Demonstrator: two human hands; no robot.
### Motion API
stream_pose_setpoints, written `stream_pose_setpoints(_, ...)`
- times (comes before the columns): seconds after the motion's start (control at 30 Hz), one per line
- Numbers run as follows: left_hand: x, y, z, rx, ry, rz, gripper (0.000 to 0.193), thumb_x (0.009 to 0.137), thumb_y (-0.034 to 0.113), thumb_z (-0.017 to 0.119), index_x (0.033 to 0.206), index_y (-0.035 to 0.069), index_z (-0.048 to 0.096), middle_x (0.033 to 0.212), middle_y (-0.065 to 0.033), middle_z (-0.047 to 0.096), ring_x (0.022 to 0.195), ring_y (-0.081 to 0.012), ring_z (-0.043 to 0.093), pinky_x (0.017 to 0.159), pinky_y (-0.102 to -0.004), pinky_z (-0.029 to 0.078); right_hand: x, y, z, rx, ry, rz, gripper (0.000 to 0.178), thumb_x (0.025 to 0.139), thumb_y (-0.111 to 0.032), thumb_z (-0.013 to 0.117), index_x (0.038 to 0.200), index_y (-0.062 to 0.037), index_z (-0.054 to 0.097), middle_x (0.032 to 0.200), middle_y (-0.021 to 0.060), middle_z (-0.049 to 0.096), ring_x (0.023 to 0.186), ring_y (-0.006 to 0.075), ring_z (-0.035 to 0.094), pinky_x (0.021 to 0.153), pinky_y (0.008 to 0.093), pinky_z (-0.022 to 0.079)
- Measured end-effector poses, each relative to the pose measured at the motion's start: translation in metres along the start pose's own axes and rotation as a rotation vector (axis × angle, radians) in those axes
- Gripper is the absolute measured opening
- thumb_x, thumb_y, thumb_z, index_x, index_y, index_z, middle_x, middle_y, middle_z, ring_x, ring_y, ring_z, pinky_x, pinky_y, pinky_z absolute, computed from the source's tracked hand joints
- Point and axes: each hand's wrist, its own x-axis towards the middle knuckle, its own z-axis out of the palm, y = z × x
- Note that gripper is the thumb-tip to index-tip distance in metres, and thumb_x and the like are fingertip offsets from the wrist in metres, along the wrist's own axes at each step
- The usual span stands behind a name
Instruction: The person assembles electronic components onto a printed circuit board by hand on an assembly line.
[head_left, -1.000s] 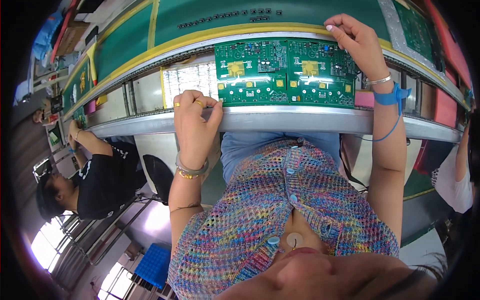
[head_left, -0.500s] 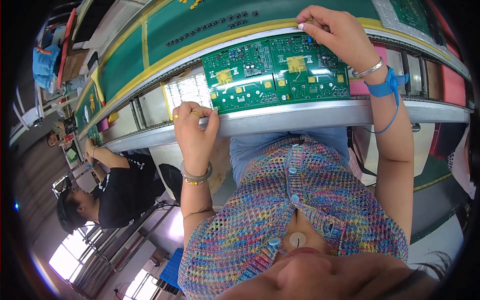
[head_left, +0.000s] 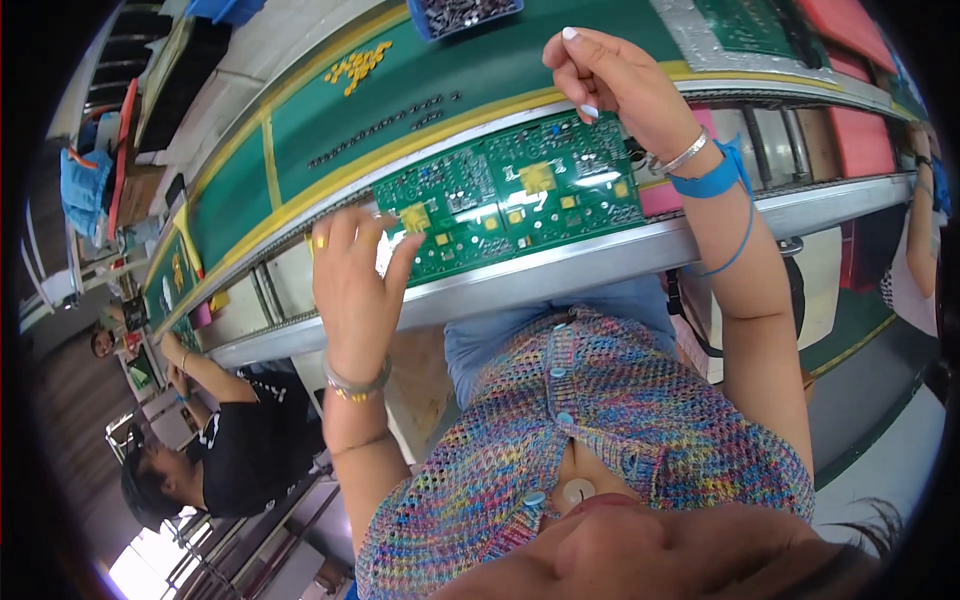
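A green circuit board (head_left: 470, 235) with yellow square patches lies between the metal rails of a conveyor. Beside its left end is my left hand (head_left: 352, 275), thumb apart from slightly smeared fingers and nothing seen in them. My right hand (head_left: 625, 90) hovers over the far rail by the board's upper right corner. Its fingers are partly curled and apart, and nothing shows between them. A blue strap (head_left: 705, 183) with a cord circles my right wrist. Beyond the far rail, small black components (head_left: 385, 130) sit in rows on a green mat (head_left: 315, 105).
A heap of small yellow parts (head_left: 358, 68) and a blue tray (head_left: 425, 22) of small parts stand on the mat. The near metal rail (head_left: 520, 272) runs before my body. A co-worker (head_left: 235, 430) is at the left; another person's arm (head_left: 922, 220) shows at the far right.
My right hand has come off the far rail and its pinch has loosened. My left hand has left the board's near left corner. The view has shifted, bringing the blue tray in.
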Motion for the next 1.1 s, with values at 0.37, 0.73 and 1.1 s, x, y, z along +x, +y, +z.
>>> stream_pose_setpoints(0.37, 0.214, -0.02, 0.071, 0.308, 0.169, 0.634, 0.064, 0.074, 0.061, 0.054, 0.105, 0.006, 0.058, 0.09, -0.0097, 0.057, 0.086, -0.0271, 0.055, 0.077, -0.0364, 0.043, 0.013, 0.007, -0.022, 0.477, 0.156, 0.088, 0.034, 0.097, -0.034, 0.036, 0.101, -0.0033, 0.051, 0.065, -0.004, 0.039, 0.057, 0.0064, 0.037, 0.055, 0.0215, 0.035)
stream_pose_setpoints(0.73, 0.228, -0.026, 0.087, 0.128, 0.11, 0.705, 0.03, 0.085, 0.036, 0.055, 0.079, 0.008, 0.062, 0.075, -0.0067, 0.058, 0.071, -0.0243, 0.058, 0.062, -0.0356, 0.047, 0.013, 0.004, -0.028, 0.688, 0.093, 0.085, 0.036, 0.098, -0.036, 0.034, 0.106, -0.0049, 0.049, 0.067, -0.0043, 0.039, 0.059, 0.0071, 0.037, 0.056, 0.0211, 0.035)
stream_pose_setpoints(1.1, 0.211, 0.01, 0.063, -0.844, -0.211, -0.06, 0.044, 0.092, 0.044, 0.045, 0.072, 0.007, 0.057, 0.058, -0.0013, 0.052, 0.044, -0.0129, 0.044, 0.042, -0.0263, 0.035, 0.01, 0.006, -0.015, 0.121, 0.208, -0.077, 0.024, 0.093, -0.025, 0.051, 0.101, -0.0034, 0.057, 0.073, -0.0025, 0.052, 0.065, 0.0052, 0.046, 0.059, 0.0196, 0.042)
